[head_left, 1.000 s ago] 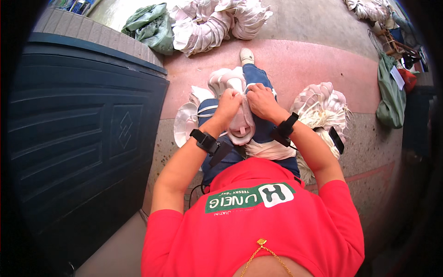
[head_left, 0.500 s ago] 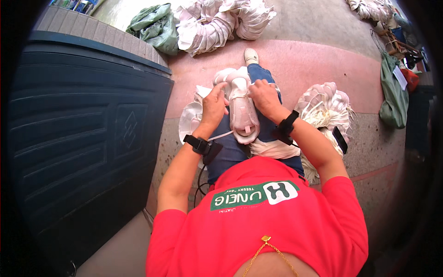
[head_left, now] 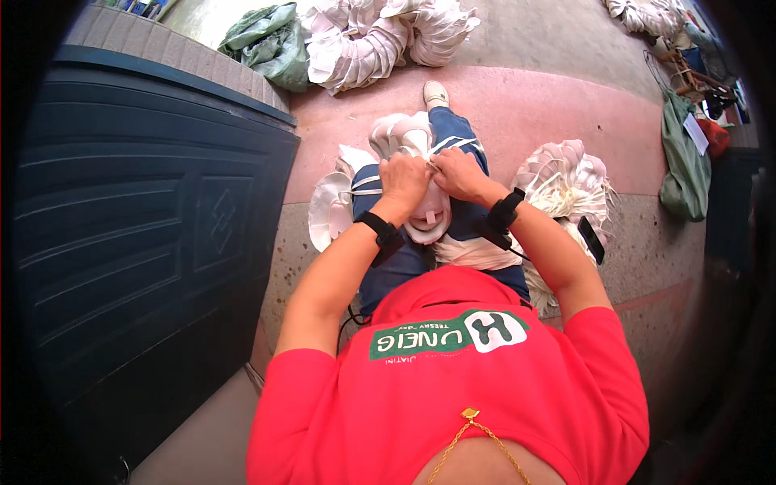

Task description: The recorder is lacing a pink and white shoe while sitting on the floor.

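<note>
A pale pink and white shoe upper (head_left: 427, 225) lies over my lap, its heel end toward me. My left hand (head_left: 404, 184) and my right hand (head_left: 462, 174) meet above its middle and hide much of it. Both are closed, fingertips pinched almost together on a white shoelace (head_left: 455, 144). Loose lengths of lace trail out to the left of my left hand and beyond my right hand over my jeans. More pale uppers (head_left: 396, 133) are bunched just past my hands.
A bundle of pale uppers (head_left: 570, 174) with cream laces sits at my right, near a black phone (head_left: 592, 240). At my left knee rests another white upper (head_left: 330, 212). A dark blue panelled door (head_left: 145, 234) stands close on the left. Farther off are piled uppers (head_left: 356, 56) and a green sack (head_left: 271, 44).
My left hand has moved right and inward, from beside the upper to over it, and its fingers have closed. Both hands now meet at the lace, which spreads out to either side.
</note>
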`<state>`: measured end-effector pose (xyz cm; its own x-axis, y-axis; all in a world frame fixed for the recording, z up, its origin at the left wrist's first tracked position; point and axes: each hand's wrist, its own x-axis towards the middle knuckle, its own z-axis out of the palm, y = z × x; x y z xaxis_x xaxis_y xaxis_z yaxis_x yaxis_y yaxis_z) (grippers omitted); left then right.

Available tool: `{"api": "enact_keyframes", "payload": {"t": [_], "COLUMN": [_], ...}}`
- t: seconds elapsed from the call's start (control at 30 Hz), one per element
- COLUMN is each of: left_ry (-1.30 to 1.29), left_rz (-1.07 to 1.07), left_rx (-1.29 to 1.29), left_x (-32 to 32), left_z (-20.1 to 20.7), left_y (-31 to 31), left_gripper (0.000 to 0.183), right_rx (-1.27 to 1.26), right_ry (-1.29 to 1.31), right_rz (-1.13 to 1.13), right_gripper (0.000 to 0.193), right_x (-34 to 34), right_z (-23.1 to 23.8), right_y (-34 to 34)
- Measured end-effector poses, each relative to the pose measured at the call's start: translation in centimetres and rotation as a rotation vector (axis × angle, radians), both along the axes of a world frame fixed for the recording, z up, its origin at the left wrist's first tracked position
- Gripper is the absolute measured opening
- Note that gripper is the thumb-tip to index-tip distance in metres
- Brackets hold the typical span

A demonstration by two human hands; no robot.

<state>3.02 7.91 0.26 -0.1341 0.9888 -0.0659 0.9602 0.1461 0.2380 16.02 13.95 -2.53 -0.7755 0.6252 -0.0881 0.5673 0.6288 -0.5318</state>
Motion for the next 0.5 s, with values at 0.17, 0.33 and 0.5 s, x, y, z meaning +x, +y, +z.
{"api": "enact_keyframes", "payload": {"t": [0.17,0.33,0.5], "left_ry": [0.120,0.144,0.047], "left_rz": [-0.022,-0.128,-0.262], "left_rx": [0.107,0.271,0.228], "left_x": [0.8,0.3,0.5], "left_z": [-1.1,-1.3,3.8], "left_y": [-0.4,-1.3,-3.3], "left_gripper": [0.020,0.012,0.013], "right_rx": [-0.064,-0.088,0.182], "right_ry": [0.123,0.247,0.318], "right_rz": [-0.018,-0.031,0.053], "right_gripper": [0.020,0.024,0.021], "right_x": [0.6,0.8,1.3], "right_z": [0.0,-0.1,2.7], "right_y": [0.2,-0.7,-2.6]}}
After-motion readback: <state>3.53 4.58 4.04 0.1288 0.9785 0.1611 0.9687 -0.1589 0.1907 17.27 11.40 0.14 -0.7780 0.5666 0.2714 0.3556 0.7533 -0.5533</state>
